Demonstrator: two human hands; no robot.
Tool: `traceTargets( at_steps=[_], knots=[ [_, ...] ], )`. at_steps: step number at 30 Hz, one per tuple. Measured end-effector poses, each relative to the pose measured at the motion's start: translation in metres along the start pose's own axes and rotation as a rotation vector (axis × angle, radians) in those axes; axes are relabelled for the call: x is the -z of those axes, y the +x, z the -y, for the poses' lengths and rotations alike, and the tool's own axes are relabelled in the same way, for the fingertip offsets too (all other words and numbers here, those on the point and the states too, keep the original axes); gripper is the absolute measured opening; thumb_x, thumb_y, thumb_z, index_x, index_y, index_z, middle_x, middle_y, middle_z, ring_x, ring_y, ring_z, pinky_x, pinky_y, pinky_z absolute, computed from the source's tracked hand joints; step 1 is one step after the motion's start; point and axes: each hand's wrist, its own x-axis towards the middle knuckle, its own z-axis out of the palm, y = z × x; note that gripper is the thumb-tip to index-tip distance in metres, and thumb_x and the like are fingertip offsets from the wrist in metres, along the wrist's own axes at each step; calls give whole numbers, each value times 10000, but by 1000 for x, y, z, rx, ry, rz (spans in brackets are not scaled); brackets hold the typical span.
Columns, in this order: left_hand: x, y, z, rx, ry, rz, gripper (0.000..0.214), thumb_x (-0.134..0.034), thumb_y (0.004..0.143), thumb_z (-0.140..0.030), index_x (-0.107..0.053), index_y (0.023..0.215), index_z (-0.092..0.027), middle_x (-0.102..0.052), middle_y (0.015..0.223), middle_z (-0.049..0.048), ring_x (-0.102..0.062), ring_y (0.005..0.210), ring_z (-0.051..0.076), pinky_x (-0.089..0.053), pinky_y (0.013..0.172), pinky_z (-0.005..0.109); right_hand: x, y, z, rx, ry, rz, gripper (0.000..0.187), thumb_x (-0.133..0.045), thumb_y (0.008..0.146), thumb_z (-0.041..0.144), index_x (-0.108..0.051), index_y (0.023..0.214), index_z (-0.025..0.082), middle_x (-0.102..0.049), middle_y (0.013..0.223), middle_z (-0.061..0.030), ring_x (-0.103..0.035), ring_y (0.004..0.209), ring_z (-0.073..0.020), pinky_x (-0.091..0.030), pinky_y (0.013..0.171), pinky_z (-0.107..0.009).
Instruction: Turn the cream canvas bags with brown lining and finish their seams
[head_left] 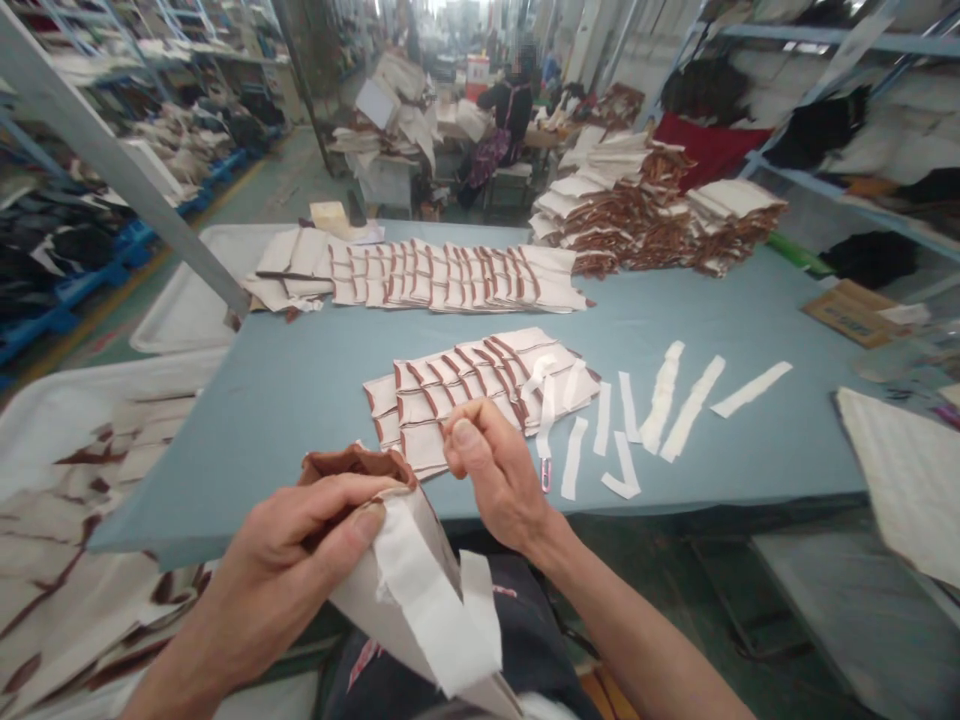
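My left hand (300,560) pinches a cream fabric piece (356,600) with a brown-lined upper edge, held over my lap in front of the table edge. A white strip (427,600) hangs down along the piece from under my left thumb. To the right, my right hand (499,470) is raised with its fingers curled and the thumb pressed against them; whatever is in it, if anything, is hidden. Behind that hand lies an overlapping row of cream pieces with brown edges (457,385). Several loose white strips (664,400) lie to its right, and a small pink-and-silver tool (545,475) is near the table edge.
On the blue-grey table (300,400), a longer row of cream pieces (450,275) lies farther back. Tall fabric stacks (622,200) stand at the back right, near a cardboard piece (855,312). A white bin (45,400) holds pieces at left. A person (510,110) sits beyond.
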Motion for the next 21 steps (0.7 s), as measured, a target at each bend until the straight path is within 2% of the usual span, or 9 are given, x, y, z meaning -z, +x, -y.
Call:
traceTargets(
  at_steps=[3, 5, 6, 9, 11, 13, 15, 18, 21],
  knots=[
    [9, 1, -8, 29, -1, 80, 327, -708, 1055, -501, -935, 996, -272, -898, 870, 6, -780, 674, 184, -585, 621, 179, 8, 10, 12, 225, -1, 30, 289, -639, 1130, 498, -644, 1172, 212, -740, 986, -31, -705, 878, -185, -583, 827, -334],
    [13, 2, -17, -16, -6, 92, 310, -723, 1053, -498, -943, 1012, -284, -904, 882, 2, -805, 714, 184, -599, 659, 172, 9, 18, 25, 347, -33, 154, 354, -724, 1069, 515, -678, 1255, 218, -790, 1202, -91, -755, 1121, -232, -619, 1013, -381],
    [14, 2, -22, -49, -5, 89, 296, -727, 1059, -492, -943, 1020, -293, -905, 881, -5, -818, 735, 181, -603, 678, 165, 8, 21, 31, 371, -51, 243, 383, -762, 1033, 517, -691, 1277, 230, -795, 1250, -95, -757, 1163, -239, -624, 1036, -373],
    [17, -1, -33, -154, 46, 97, 250, -717, 1091, -474, -918, 1079, -326, -917, 923, -37, -847, 770, 152, -592, 697, 129, 4, 30, 45, 301, -135, 520, 360, -831, 978, 504, -709, 1214, 261, -798, 1060, -21, -741, 908, -178, -598, 805, -280],
    [19, -3, -39, -204, 124, 72, 220, -685, 1109, -434, -881, 1090, -336, -905, 893, -72, -832, 705, 116, -575, 678, 103, 3, 33, 51, 257, -277, 636, 334, -847, 983, 539, -692, 1026, 247, -709, 849, 37, -629, 709, -130, -458, 650, -263],
    [21, -3, -45, -243, 203, 27, 215, -646, 1107, -358, -838, 1011, -339, -869, 805, -121, -795, 600, 78, -541, 616, 78, 4, 34, 55, 281, -440, 674, 449, -859, 989, 591, -628, 859, 228, -595, 737, 62, -520, 641, -112, -323, 613, -276],
    [22, -2, -53, -281, 258, -42, 252, -612, 1096, -301, -789, 921, -342, -826, 724, -171, -757, 510, 49, -498, 534, 64, 5, 35, 58, 328, -528, 699, 499, -859, 1005, 595, -598, 808, 219, -565, 736, 57, -480, 661, -117, -275, 634, -288],
    [21, 0, -61, -341, 325, -126, 260, -608, 1108, -306, -736, 884, -337, -801, 685, -211, -738, 461, 26, -469, 485, 60, 7, 36, 63, 349, -478, 731, 476, -796, 1080, 521, -578, 789, 214, -562, 760, 42, -477, 705, -127, -284, 674, -293],
    [19, -3, -59, -380, 363, -141, 266, -590, 1141, -308, -718, 909, -329, -782, 662, -195, -724, 454, 29, -476, 499, 75, 9, 36, 66, 232, -305, 746, 543, -668, 1138, 534, -505, 724, 224, -471, 689, 51, -434, 668, -127, -291, 666, -300]
  ],
)
